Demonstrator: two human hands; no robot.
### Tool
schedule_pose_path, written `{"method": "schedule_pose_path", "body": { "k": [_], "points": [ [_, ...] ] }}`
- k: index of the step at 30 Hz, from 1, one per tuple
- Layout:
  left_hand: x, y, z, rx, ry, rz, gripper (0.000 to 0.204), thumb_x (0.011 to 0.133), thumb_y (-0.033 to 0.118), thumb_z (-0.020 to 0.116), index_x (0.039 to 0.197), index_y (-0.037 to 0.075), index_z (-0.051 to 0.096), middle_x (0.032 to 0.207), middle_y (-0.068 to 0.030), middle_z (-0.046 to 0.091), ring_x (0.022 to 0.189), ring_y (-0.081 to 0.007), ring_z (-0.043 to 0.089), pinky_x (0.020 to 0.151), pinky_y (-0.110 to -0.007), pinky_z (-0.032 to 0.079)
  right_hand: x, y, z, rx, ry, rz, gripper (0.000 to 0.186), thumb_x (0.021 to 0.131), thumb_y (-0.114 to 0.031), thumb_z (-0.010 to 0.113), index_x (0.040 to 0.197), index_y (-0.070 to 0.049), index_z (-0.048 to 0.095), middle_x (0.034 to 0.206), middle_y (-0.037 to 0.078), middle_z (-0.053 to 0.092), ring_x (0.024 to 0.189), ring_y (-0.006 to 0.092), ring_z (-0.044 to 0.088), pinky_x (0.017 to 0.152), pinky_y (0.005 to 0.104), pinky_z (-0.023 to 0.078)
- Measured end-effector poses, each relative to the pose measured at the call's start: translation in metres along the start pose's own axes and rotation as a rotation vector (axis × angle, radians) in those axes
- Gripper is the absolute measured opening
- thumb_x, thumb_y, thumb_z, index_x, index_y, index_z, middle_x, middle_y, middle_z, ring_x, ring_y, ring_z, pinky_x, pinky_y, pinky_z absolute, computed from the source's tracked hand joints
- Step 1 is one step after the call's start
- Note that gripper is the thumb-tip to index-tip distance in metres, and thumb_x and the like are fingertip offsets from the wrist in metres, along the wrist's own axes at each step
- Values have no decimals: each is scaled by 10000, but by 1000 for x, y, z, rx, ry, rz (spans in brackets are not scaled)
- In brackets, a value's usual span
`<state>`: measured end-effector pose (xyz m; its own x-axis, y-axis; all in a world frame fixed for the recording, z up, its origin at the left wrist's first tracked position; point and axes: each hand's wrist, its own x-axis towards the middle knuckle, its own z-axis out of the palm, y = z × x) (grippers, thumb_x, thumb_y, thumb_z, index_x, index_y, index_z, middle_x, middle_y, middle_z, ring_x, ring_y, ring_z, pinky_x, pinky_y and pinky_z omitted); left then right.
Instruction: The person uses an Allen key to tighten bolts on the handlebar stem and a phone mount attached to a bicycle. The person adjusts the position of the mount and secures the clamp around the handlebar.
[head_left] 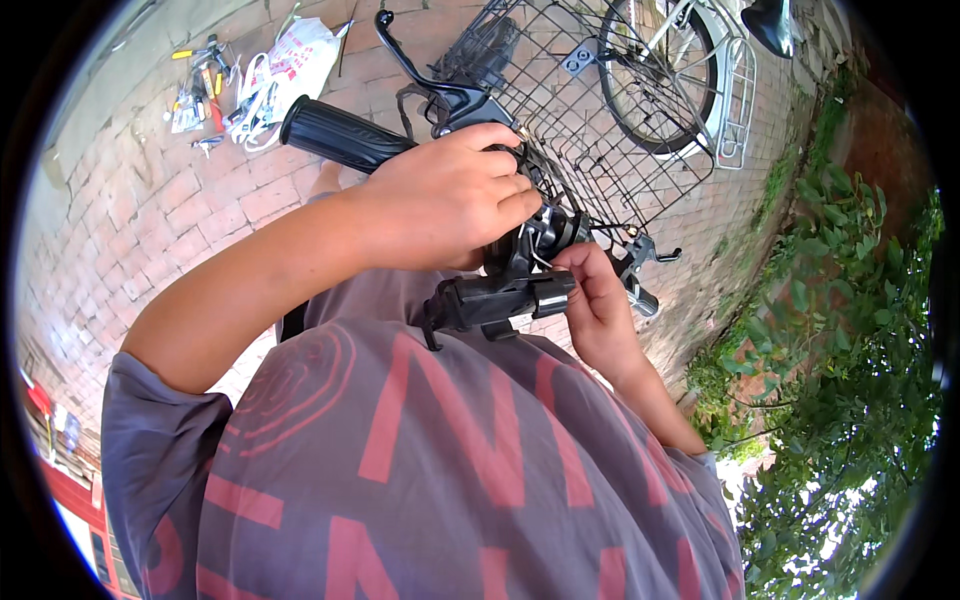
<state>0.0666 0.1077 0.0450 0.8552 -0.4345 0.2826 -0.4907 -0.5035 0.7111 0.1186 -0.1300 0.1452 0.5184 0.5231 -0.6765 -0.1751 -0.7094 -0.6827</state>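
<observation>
My left hand point(455, 195) is closed over the middle of the bicycle handlebar, with its fingers curled over the black fittings there. Left of it, the black grip point(345, 135) sticks out, and a black brake lever point(400, 55) rises beyond. Close to my chest sits a black bracket point(490, 298), which looks like a phone holder, joined to the bar by a dark clamp. At the bracket's right end, my right hand point(600, 305) has thumb and fingers pinched together beside the clamp. Whatever lies between those fingertips is too small to tell.
A black wire basket point(590, 130) is fixed ahead of the handlebar. Beyond it stands another bicycle's wheel point(660, 75). Hand tools point(208, 85) and a white plastic bag point(305, 60) lie on the brick paving point(170, 200) at the far left. Leafy bushes point(820, 330) grow along the right.
</observation>
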Motion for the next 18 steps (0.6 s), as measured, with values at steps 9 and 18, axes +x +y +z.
{"method": "schedule_pose_path", "body": {
  "k": [9, 18],
  "points": [
    [2, -1, 1, 10, 64, 22, 552, 603, 140, 816, 1121, 16, 672, 1114, -81, 711, 1070, -214, 661, 1121, -426, 404, -11, 10, 8, 179, -26, 143, 52, 1070, -33, 458, 1114, -29, 483, 875, 28, 584, 725, 89, 544, 657, 244, 476],
    [3, -1, 1, 26, 129, 46, 372, 662, 123, 752, 1014, 26, 681, 996, -53, 713, 994, -195, 657, 1108, -391, 413, -7, 7, -13, 230, -114, 28, 83, 1064, -45, 496, 1143, -45, 522, 853, 8, 544, 800, 89, 530, 746, 252, 472]
  ]
}}
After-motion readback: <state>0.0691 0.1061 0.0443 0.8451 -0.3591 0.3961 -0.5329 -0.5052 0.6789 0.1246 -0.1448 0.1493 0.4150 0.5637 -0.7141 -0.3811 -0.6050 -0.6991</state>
